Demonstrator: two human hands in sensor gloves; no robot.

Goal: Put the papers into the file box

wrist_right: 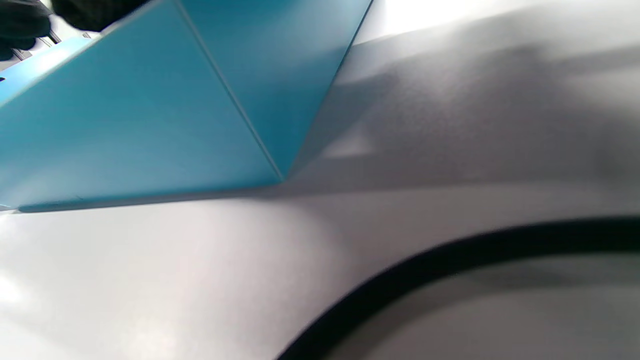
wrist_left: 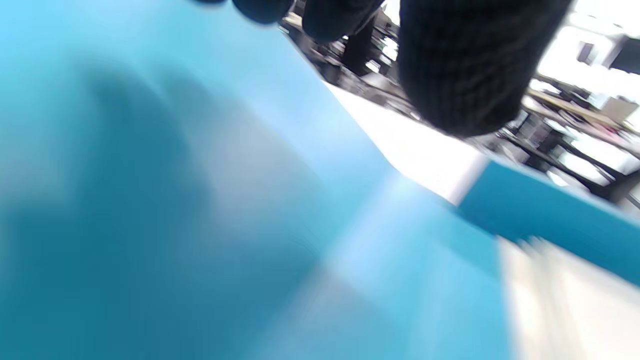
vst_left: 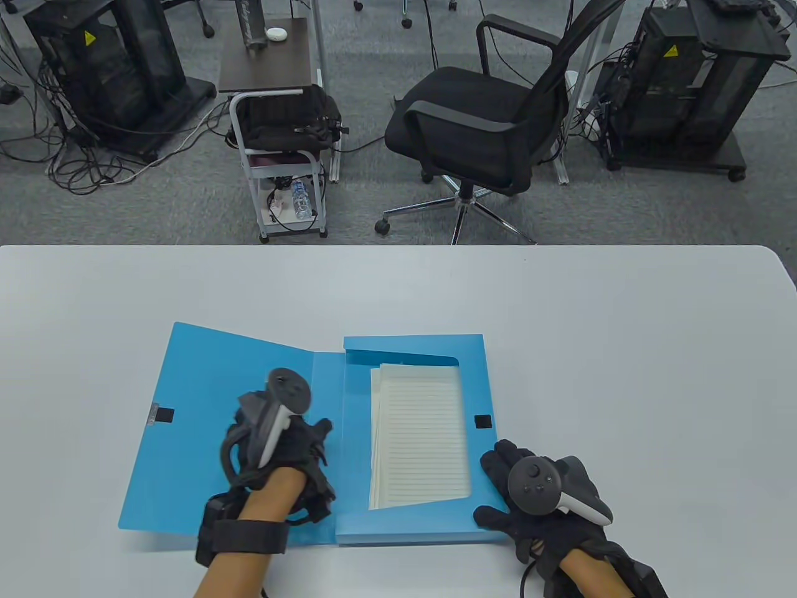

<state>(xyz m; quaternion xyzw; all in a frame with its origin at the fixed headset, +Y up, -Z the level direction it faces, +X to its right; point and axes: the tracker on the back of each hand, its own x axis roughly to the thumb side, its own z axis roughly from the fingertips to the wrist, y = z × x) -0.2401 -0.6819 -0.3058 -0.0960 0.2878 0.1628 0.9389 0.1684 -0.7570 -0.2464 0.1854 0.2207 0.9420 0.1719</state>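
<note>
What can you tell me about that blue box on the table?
The file box is light blue, plastic-looking, and lies open flat on the white table. Its lid is folded out to the left, with a black fastener patch near its edge. The tray on the right holds a stack of lined papers tucked under a corner flap. The left hand is over the lid; the right hand touches the tray's near right corner.

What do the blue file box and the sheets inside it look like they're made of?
File box: apparently thin plastic sheet, smooth with a slight sheen; creased fold lines and soft reflections show in the right wrist view. Papers: ordinary lined paper, matte off-white, with faint ruled lines and stacked edges visible. Neither is certain from looks alone.
</note>
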